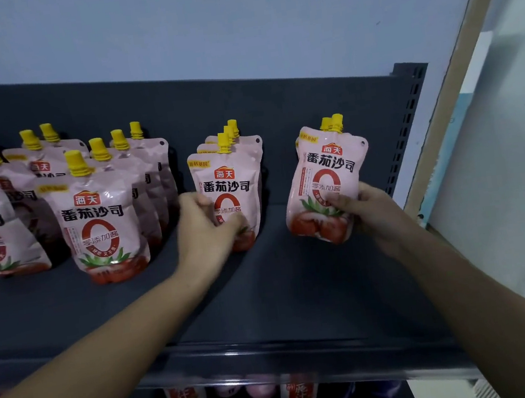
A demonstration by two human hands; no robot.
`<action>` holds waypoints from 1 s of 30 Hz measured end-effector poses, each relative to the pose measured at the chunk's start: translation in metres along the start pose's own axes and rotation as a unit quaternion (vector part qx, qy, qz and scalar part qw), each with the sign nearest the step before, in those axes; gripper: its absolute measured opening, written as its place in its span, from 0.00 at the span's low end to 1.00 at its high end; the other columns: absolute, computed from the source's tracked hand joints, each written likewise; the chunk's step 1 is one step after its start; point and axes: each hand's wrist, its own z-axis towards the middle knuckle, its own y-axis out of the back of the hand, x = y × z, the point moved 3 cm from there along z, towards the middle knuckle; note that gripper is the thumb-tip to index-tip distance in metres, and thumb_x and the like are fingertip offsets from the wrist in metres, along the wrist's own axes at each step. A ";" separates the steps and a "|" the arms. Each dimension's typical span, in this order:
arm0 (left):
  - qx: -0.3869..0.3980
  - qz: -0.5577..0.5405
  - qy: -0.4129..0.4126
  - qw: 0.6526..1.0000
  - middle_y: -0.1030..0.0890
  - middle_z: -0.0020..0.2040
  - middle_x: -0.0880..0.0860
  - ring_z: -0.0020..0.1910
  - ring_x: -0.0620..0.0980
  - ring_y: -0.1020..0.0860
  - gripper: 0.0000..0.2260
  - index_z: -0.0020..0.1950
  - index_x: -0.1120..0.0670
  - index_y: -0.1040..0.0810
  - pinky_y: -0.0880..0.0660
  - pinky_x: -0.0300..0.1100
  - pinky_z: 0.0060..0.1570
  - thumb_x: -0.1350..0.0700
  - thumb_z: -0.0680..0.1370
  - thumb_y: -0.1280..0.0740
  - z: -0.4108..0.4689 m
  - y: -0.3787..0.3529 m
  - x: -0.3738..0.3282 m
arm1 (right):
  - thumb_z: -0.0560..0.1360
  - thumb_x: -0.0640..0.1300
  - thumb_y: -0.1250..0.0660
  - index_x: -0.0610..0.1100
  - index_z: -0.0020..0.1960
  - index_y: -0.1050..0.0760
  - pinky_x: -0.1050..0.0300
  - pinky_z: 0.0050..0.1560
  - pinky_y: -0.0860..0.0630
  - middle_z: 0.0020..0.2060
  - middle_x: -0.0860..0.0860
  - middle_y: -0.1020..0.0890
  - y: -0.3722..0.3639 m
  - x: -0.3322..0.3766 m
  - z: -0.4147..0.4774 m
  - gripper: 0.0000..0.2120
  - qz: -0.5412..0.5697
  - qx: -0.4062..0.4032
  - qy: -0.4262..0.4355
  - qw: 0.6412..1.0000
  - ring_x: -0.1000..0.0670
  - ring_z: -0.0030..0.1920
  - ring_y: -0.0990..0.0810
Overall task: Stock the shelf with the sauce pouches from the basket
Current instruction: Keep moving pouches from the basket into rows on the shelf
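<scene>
Dark shelf (296,276); sauce pouches (99,217) standing in rows at its left.
The left hand (207,228) curls round the front of the middle stack (230,183); the right hand (368,209) grips two pouches (327,178) upright near the shelf's right end.

"海天 番茄沙司" on each sauce pouch (326,178)

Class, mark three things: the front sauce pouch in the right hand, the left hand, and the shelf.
front sauce pouch (330,171): head view, on its printed front panel.
left hand (204,230): head view, on the back of the hand.
shelf (296,276): head view, on its bare deck.
</scene>
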 end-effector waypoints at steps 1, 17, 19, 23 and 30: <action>0.047 0.007 -0.049 0.998 0.29 0.40 0.46 0.37 0.41 0.29 0.18 0.49 0.51 0.35 0.32 0.31 0.37 0.61 0.70 0.26 -0.008 -0.008 -0.010 | 0.71 0.41 0.30 0.46 0.51 0.23 0.60 0.38 0.19 0.46 0.49 0.15 -0.002 0.002 0.001 0.09 0.012 -0.005 0.006 1.000 0.52 0.42 0.15; 0.309 -0.078 -0.140 0.938 0.28 0.64 0.46 0.61 0.43 0.25 0.28 0.67 0.55 0.27 0.25 0.35 0.58 0.66 0.69 0.26 -0.011 -0.052 -0.064 | 0.63 0.38 0.23 0.50 0.76 0.52 0.65 0.52 0.23 0.64 0.61 0.34 -0.002 0.028 -0.023 0.52 -0.175 0.143 0.129 0.965 0.62 0.59 0.24; 0.323 -0.097 -0.111 0.935 0.28 0.61 0.42 0.59 0.42 0.24 0.29 0.67 0.54 0.27 0.23 0.34 0.56 0.69 0.68 0.27 -0.012 -0.050 -0.064 | 0.64 0.35 0.28 0.50 0.72 0.43 0.67 0.49 0.23 0.63 0.57 0.32 -0.005 0.032 -0.026 0.42 -0.213 0.132 0.152 0.956 0.64 0.57 0.24; 0.212 -0.002 -0.213 0.954 0.28 0.63 0.46 0.62 0.45 0.27 0.28 0.66 0.53 0.27 0.24 0.46 0.59 0.63 0.66 0.32 -0.022 -0.048 -0.068 | 0.65 0.30 0.34 0.53 0.66 0.38 0.68 0.50 0.24 0.60 0.62 0.32 -0.019 0.030 -0.031 0.34 -0.221 0.088 0.206 0.949 0.66 0.57 0.25; 0.124 0.110 -0.298 0.940 0.29 0.70 0.56 0.70 0.49 0.33 0.25 0.69 0.58 0.31 0.47 0.17 0.63 0.67 0.72 0.38 -0.030 -0.049 -0.070 | 0.65 0.46 0.40 0.47 0.69 0.34 0.58 0.62 0.27 0.65 0.48 0.27 -0.025 0.029 -0.038 0.31 -0.308 -0.079 0.290 0.903 0.52 0.63 0.28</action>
